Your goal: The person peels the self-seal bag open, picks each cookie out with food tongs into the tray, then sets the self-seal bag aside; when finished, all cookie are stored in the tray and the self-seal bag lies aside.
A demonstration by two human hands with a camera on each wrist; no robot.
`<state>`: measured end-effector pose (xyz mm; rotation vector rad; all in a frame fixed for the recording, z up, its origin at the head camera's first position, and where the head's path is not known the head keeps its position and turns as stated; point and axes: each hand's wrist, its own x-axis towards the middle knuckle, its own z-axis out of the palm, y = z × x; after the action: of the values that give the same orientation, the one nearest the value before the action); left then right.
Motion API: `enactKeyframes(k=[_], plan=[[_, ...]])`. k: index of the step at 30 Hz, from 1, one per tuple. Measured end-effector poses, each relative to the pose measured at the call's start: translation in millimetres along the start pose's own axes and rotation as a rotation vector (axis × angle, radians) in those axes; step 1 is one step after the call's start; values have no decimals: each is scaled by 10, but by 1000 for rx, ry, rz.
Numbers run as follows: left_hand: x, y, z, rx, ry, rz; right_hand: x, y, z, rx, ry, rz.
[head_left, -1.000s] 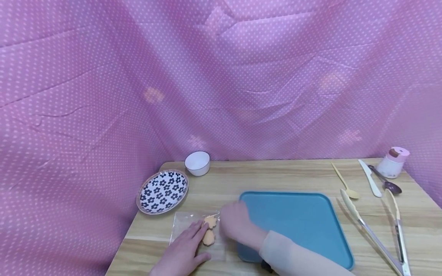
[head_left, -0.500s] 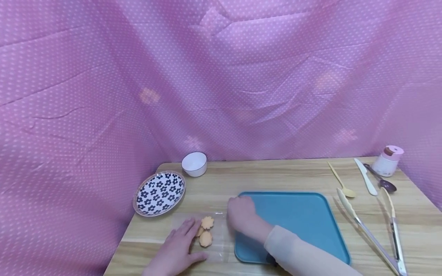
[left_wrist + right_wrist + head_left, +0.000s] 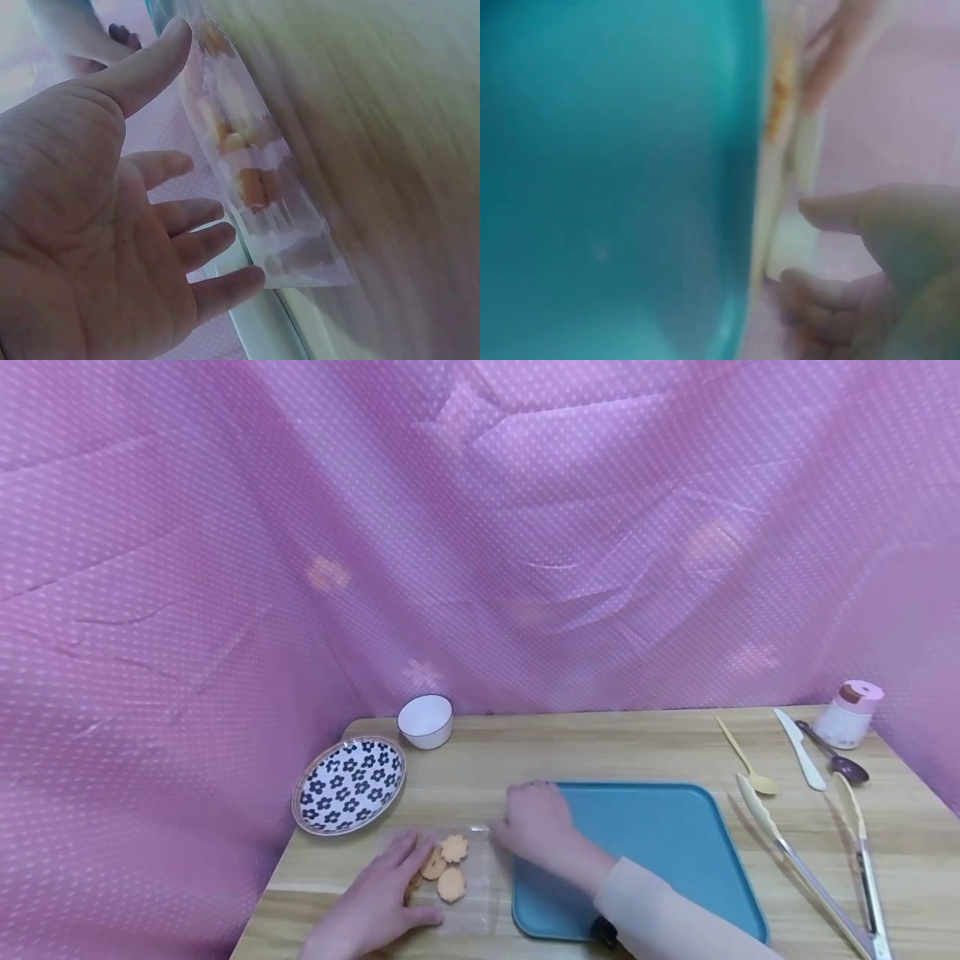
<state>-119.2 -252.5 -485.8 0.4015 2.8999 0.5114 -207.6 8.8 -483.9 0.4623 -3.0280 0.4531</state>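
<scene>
A clear plastic bag (image 3: pixel 472 910) lies flat on the table with several round, scalloped cookies (image 3: pixel 451 884) inside. My left hand (image 3: pixel 378 893) is over the bag's left part, fingers spread, hiding some of the cookies. From the left wrist view, the left hand (image 3: pixel 112 210) has extended fingers beside the bag (image 3: pixel 300 247). Past the bag's right edge, my right hand (image 3: pixel 543 831) hovers over the left side of a blue tray (image 3: pixel 652 827). In the blurred right wrist view, the right hand (image 3: pixel 877 270) shows its thumb apart from loosely bent fingers, nothing visible between them.
A flower-patterned plate (image 3: pixel 348 785) and a white bowl (image 3: pixel 426 722) stand at the back left. To the tray's right lie tongs (image 3: pixel 810 877), a yellow spoon (image 3: pixel 761 783), a white knife (image 3: pixel 806 760) and a dark spoon (image 3: pixel 847 768), near a pink-lidded jar (image 3: pixel 847 714).
My right hand has moved rightward from the bag's edge, and its thumb now stands apart from the fingers. The left hand has slid slightly left, uncovering more cookies.
</scene>
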Motion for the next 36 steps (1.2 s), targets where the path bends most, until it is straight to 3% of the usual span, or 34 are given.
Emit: enactKeyframes(k=[8, 14, 18, 23, 27, 31, 36], plan=[[-11, -34, 35, -46, -51, -18, -382, 535, -500, 14, 158, 98], [-11, -84, 47, -47, -54, -19, -730, 1204, -849, 60, 285, 197], [-5, -98, 37, -48, -56, -13, -979, 1694, -1034, 74, 325, 260], [4, -101, 35, -44, -64, -11, -1341, 2276, -1136, 89, 285, 392], [-2, -102, 52, -42, -62, -12, -1606, 2616, -1138, 125, 219, 480], [-11, -96, 58, -42, -54, -18, -1776, 2822, -1076, 127, 145, 555], [-23, -94, 57, -40, -41, -21, -1895, 2903, -966, 146, -10, 659]])
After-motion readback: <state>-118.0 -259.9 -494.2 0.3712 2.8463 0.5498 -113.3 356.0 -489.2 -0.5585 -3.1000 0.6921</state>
